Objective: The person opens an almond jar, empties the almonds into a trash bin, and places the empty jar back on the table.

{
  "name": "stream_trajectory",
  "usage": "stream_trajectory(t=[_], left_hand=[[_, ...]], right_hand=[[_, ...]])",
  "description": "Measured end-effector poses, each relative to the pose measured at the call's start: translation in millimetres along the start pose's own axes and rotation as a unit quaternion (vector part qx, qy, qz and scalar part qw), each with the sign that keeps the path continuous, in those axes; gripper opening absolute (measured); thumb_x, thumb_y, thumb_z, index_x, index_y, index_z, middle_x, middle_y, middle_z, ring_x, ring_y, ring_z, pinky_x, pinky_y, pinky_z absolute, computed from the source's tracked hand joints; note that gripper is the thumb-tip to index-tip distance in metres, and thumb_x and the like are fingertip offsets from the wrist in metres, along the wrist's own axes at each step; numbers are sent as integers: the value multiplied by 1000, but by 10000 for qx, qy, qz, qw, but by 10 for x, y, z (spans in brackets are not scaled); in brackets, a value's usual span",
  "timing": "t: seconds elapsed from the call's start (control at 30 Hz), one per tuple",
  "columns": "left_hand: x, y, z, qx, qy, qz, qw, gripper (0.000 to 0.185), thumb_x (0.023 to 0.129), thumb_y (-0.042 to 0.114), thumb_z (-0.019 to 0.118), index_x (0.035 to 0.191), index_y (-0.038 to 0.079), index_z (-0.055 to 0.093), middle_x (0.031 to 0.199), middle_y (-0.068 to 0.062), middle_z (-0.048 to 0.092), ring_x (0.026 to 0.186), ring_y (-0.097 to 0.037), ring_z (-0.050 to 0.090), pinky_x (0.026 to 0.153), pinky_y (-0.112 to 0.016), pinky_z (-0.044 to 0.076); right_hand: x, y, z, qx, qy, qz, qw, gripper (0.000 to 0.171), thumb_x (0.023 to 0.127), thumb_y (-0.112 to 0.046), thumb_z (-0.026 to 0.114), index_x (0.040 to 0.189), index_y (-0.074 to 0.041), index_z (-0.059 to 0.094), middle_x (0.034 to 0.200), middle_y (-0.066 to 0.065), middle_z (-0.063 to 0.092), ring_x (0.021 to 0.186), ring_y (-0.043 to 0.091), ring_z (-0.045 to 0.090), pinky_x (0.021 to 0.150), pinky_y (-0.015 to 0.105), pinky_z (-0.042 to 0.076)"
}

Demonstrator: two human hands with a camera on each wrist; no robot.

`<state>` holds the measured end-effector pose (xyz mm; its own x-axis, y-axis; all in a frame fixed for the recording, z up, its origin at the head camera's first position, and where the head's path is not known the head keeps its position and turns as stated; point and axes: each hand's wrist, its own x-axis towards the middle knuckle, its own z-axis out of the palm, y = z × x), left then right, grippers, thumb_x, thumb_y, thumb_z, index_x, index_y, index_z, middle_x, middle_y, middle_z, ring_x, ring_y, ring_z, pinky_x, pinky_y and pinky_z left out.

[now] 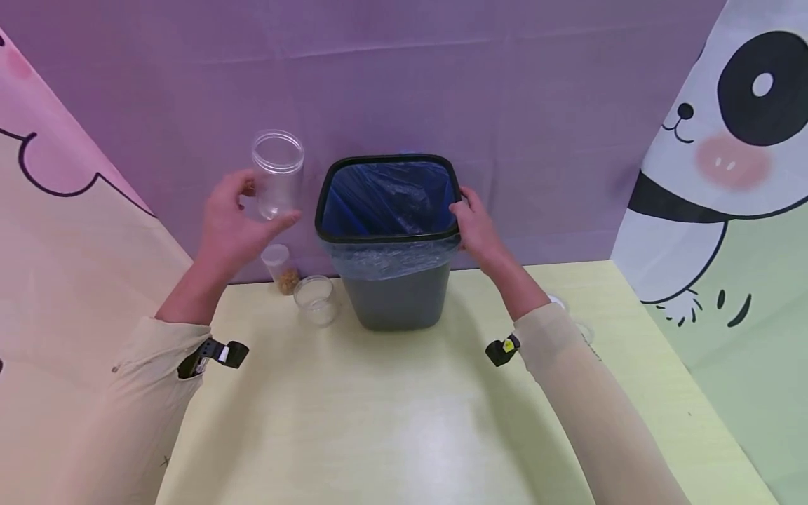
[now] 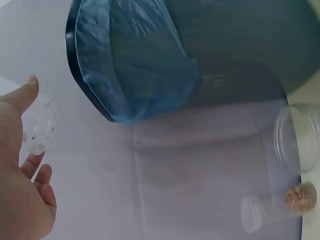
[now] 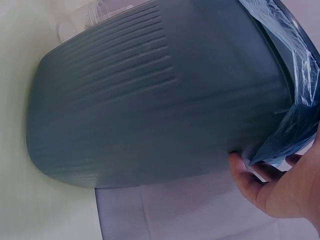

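Note:
A clear, wide-mouthed plastic jar (image 1: 278, 184) is held upright in my left hand (image 1: 235, 223), thumb on one side and fingers on the other. It is raised above the table, left of the bin; no contents show inside. The grey trash bin (image 1: 400, 298) stands on the table with a black rim (image 1: 391, 239) and a blue plastic liner (image 1: 385, 200) folded over its edge. At the bin's right side my right hand (image 1: 476, 228) grips the rim. In the right wrist view, its fingertips (image 3: 240, 165) curl beneath the liner's edge against the bin wall.
Left of the bin stand a clear jar with brown pieces (image 1: 288, 280) and a wide clear jar (image 1: 315, 300). Clear round items (image 1: 586, 331) sit partly hidden behind my right forearm. A purple backdrop (image 1: 536, 140) rises behind the table (image 1: 391, 421).

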<state>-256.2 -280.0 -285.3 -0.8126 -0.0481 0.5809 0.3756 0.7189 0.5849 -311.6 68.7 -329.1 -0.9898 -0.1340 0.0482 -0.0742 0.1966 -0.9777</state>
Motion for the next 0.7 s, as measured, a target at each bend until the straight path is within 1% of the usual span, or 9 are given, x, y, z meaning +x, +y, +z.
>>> stream_trajectory(t=[0.13,0.2,0.27,0.37,0.43,0.53,0.63,0.7], left_hand=[[-64,91,20,-127,16,-129,9998,63,73,31,86,125,8,58,114,-6,59,103,-18,47,85,-37,34],[-96,94,28,-202,74,-194,9996,62,73,32,86,123,8,59,111,-5,59,102,-16,46,84,-34,33],[-141,74,32,-272,149,-296,9991,61,74,33,86,123,8,60,111,-4,59,101,-15,45,83,-33,33],[-215,0,48,-323,275,-422,9982,59,74,33,86,122,7,62,111,-5,60,101,-14,46,82,-31,33],[-262,-59,68,-375,323,-513,9975,58,75,33,85,123,7,63,113,-6,60,101,-15,46,83,-31,33],[-328,-151,102,-555,389,-707,9952,57,77,33,84,124,7,63,115,-7,61,102,-15,46,84,-30,33],[-408,-243,148,-688,445,-945,9921,57,77,33,83,123,6,63,116,-8,62,102,-14,47,84,-31,35],[-473,-307,191,-721,462,-1064,9906,57,77,33,83,122,4,63,116,-8,62,102,-13,48,84,-30,36]], right_hand=[[1,-8,-6,31,97,0,9999,55,99,-31,35,152,-19,26,144,11,40,120,30,46,81,46,50],[1,-13,-6,28,64,19,10000,55,100,-33,35,152,-19,26,145,10,39,121,30,45,83,48,50],[-3,-12,0,33,-55,76,10000,55,102,-37,34,152,-18,24,146,11,37,123,30,43,87,50,48],[-29,15,-15,11,-265,276,9993,60,104,-47,32,154,-17,17,151,11,30,130,32,38,96,53,43],[-59,57,-48,41,-321,414,9986,64,103,-52,28,155,-17,13,151,13,28,131,35,37,100,53,40],[-146,137,-123,67,-410,492,9979,66,103,-53,23,155,-13,10,150,18,28,131,39,38,104,53,37],[-273,242,-243,-97,-552,387,9977,65,104,-51,22,153,-10,13,148,20,30,131,40,39,103,52,38],[-370,319,-336,-230,-642,296,9972,63,105,-49,23,152,-7,18,148,20,33,129,39,41,101,52,39]])
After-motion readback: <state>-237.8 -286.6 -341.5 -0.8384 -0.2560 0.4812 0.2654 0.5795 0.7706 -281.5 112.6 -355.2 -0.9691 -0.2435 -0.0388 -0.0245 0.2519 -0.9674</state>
